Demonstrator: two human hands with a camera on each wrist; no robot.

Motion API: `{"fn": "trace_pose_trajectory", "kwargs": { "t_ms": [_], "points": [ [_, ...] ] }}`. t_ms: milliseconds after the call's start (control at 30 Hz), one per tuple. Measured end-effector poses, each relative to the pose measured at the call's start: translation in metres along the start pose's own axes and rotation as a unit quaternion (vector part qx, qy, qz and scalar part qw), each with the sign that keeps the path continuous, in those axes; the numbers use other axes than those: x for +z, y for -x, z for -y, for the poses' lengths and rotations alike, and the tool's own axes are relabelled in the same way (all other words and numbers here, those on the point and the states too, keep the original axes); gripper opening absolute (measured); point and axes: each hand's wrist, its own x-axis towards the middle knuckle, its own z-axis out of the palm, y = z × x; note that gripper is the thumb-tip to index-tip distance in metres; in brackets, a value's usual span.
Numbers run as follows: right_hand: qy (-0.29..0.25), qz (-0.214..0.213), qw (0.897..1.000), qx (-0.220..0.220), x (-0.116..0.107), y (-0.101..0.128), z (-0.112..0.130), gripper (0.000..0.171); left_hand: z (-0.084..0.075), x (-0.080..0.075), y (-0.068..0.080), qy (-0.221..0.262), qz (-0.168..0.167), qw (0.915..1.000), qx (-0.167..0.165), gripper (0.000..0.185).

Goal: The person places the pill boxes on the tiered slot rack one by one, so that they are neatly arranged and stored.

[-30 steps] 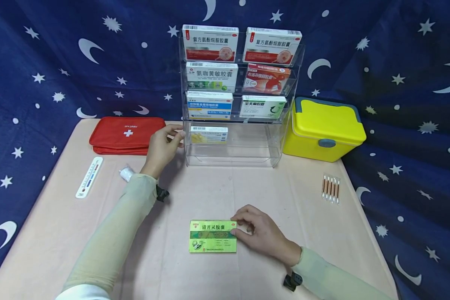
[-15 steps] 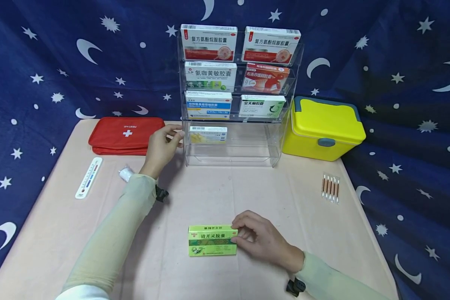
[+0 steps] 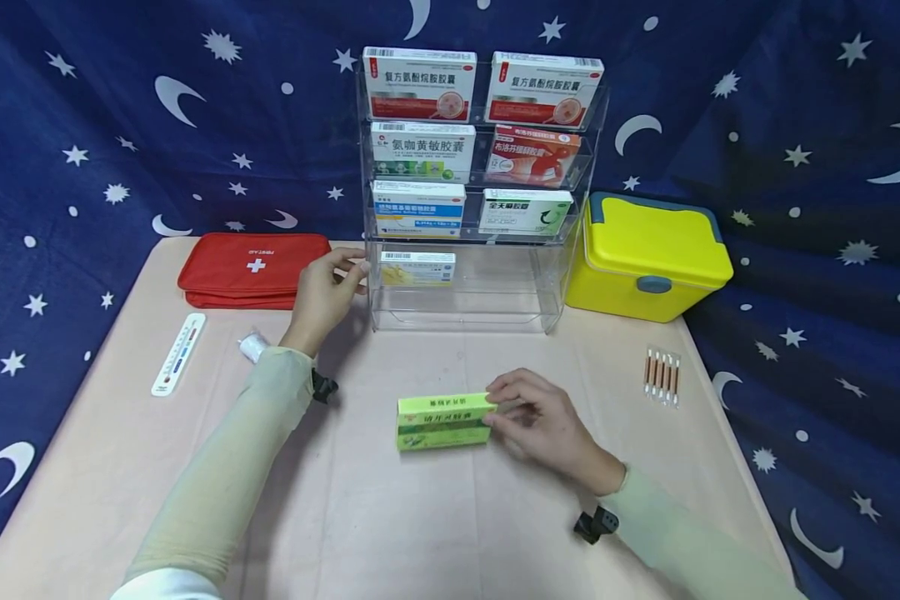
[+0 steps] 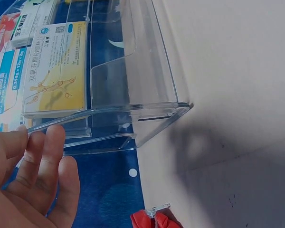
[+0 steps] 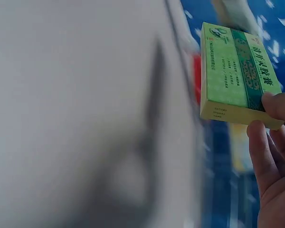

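Right hand pinches the green medicine box by its right end, lifted just off the worktop, long axis running left to right. The clear acrylic rack stands straight ahead, beyond the box, its bottom tier holding one yellow box on the left, the right half bare. Left hand, fingers loosely curled, touches the rack's left edge, nearer to it than the right. Nothing lies between box and rack. A yellow case sits just right of the rack, a red pouch to its left.
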Motion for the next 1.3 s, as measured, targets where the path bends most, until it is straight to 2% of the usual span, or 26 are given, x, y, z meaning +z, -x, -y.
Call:
{"fn": "trace_pose_trajectory", "kwargs": {
  "t_ms": [133,267,400,533,700,967,1300],
  "points": [
    [0.036,-0.065,0.997,-0.009,-0.038,-0.036,0.007,0.027,0.000,0.000,0.000,0.001,0.001,1.0000,0.004,0.028],
    [0.102,-0.124,0.987,0.006,-0.075,-0.072,0.009,0.026,0.001,0.001,0.000,0.007,0.001,0.9999,0.008,0.027],
    [0.157,-0.164,0.974,0.007,-0.106,-0.101,-0.009,0.026,0.001,0.001,-0.001,0.008,0.005,0.9999,0.005,0.028],
    [0.189,-0.171,0.967,-0.004,-0.128,-0.123,-0.038,0.027,0.001,0.001,-0.002,0.008,0.008,0.9999,0.008,0.027],
    [0.205,-0.149,0.967,-0.008,-0.134,-0.139,-0.055,0.026,0.002,-0.001,-0.002,0.005,0.004,0.9999,0.011,0.027],
    [0.221,-0.118,0.968,-0.024,-0.130,-0.146,-0.062,0.025,0.002,-0.001,-0.001,0.006,0.003,0.9999,0.011,0.026],
    [0.286,-0.096,0.953,-0.022,-0.129,-0.137,-0.071,0.022,0.002,0.000,-0.001,0.003,0.006,1.0000,-0.003,0.026]
  ]
}}
